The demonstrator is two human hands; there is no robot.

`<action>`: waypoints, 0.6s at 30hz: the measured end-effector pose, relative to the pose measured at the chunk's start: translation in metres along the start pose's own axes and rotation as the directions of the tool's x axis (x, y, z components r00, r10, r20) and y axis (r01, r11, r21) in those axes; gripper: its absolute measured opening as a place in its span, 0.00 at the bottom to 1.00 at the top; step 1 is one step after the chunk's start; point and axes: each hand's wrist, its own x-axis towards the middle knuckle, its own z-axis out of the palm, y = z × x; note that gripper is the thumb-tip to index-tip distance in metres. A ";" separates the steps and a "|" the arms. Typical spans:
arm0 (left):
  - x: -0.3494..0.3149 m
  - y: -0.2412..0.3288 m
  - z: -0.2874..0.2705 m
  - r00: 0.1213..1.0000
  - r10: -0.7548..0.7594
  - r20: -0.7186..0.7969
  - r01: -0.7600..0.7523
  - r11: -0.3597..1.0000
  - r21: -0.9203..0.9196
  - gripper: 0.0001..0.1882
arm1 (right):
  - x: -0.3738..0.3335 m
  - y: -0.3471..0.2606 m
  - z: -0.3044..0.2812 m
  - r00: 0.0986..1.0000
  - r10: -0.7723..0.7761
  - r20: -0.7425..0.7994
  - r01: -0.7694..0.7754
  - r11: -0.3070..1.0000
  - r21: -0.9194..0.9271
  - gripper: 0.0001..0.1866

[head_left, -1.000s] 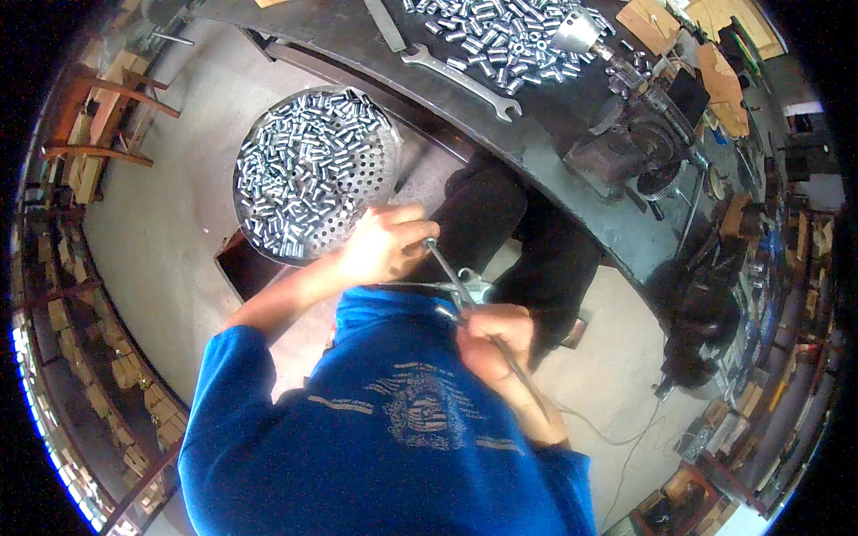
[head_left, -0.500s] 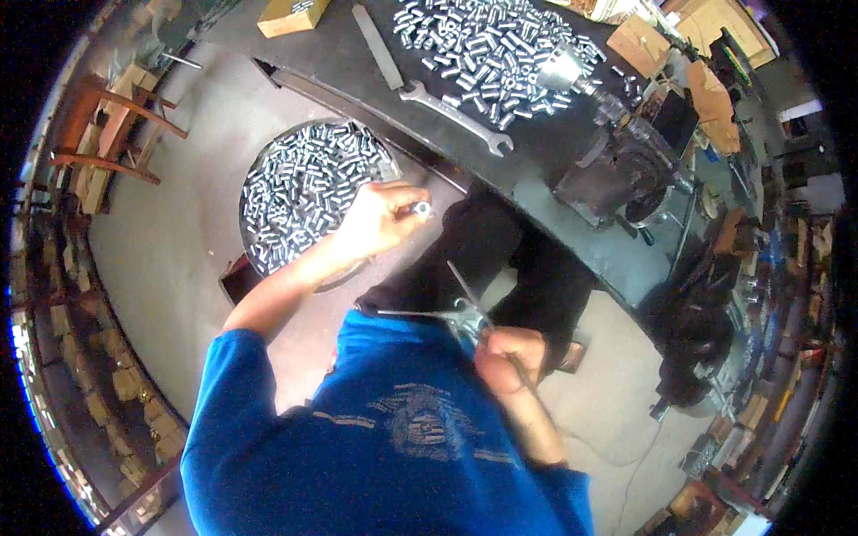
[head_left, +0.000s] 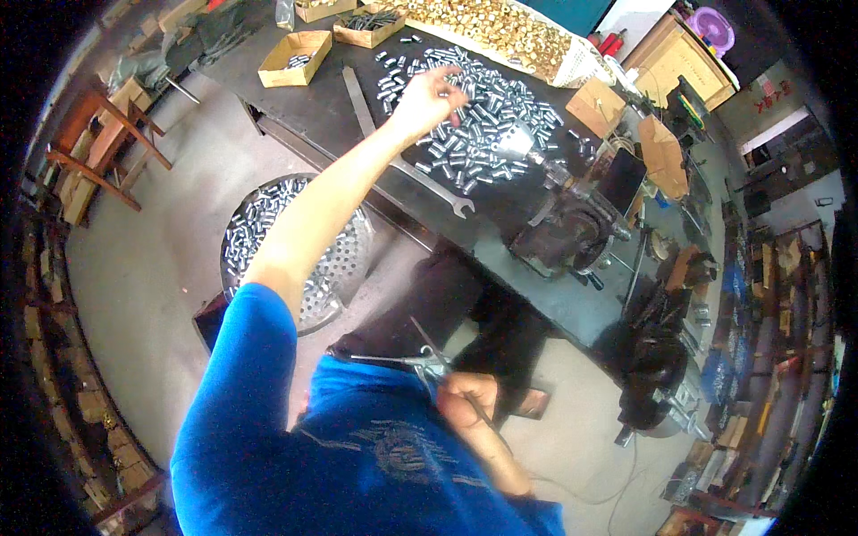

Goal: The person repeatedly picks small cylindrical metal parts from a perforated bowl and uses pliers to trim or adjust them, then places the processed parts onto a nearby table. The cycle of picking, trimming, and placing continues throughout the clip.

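My left hand (head_left: 427, 103) reaches over a pile of short silver metal sleeves (head_left: 500, 112) on the dark workbench. Its fingers are spread, and no sleeve shows between them. Close to my body, my right hand (head_left: 469, 399) is closed around a silver air blow gun (head_left: 429, 364) with a long thin nozzle and a lever; its grip is hidden in the palm. Below the bench on the left, a round perforated metal tray (head_left: 344, 259) holds many more sleeves, partly covered by my left forearm.
An open-ended wrench (head_left: 438, 188) and a flat bar (head_left: 357, 100) lie near the pile. A machine with a chuck (head_left: 572, 219) stands right of it. Small boxes (head_left: 296, 58) and brass-coloured parts (head_left: 492, 31) sit at the back. A wooden stool (head_left: 112, 138) is far left.
My left hand has moved from beside the tray up and away to the pile; the sleeve it held no longer shows in it. My right hand keeps the air blow gun. The view has shifted.
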 end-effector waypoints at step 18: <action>-0.307 -0.125 -0.126 0.724 -0.683 0.098 0.108 0.252 0.962 0.12 | 0.000 0.015 0.014 0.996 0.071 -0.054 -0.068 0.996 0.053 0.14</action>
